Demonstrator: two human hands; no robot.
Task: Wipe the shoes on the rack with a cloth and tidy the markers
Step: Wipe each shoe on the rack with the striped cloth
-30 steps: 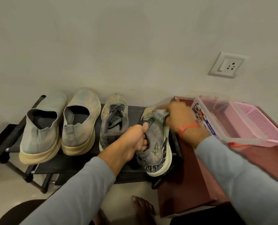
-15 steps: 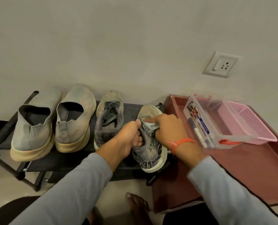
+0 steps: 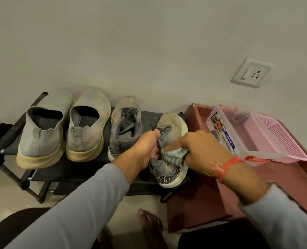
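Head view: left hand (image 3: 145, 150) grips the collar of the rightmost sneaker (image 3: 168, 155) on the rack (image 3: 10, 135), steadying it; right hand (image 3: 201, 150) is clenched round a grey striped cloth (image 3: 176, 155), pressing it on the sneaker's upper near the collar. Wiping is mid-way on this shoe, as far as I can judge. Left of it on the rack sit its pair (image 3: 125, 128) and two beige slip-ons (image 3: 43, 130) (image 3: 86, 124); all look dusty on the toes, so I can't tell if they're wiped or not, probably some wiping left

Markers: right of the rack a clear box (image 3: 242, 137) with a printed label stands on a maroon tray table (image 3: 199, 200), touching a pink mesh basket (image 3: 289, 141). Dark pen-like shapes show through the box wall, too blurred to count. Marker tidying looks not yet started, judging by both hands busy on the shoe

Room: rightmost sneaker sits at the rack's right end, heel overhanging the front edge, sole just beside the tray table's raised rim. Little side clearance for the right hand between sneaker and clear box; wrist passes close to the box corner. Wall stands right behind the rack, so no room past the toes. Open space is in front of the rack, over the floor, where a bare foot (image 3: 149, 225) rests. A hard wipe could nudge the shoe off the front edge
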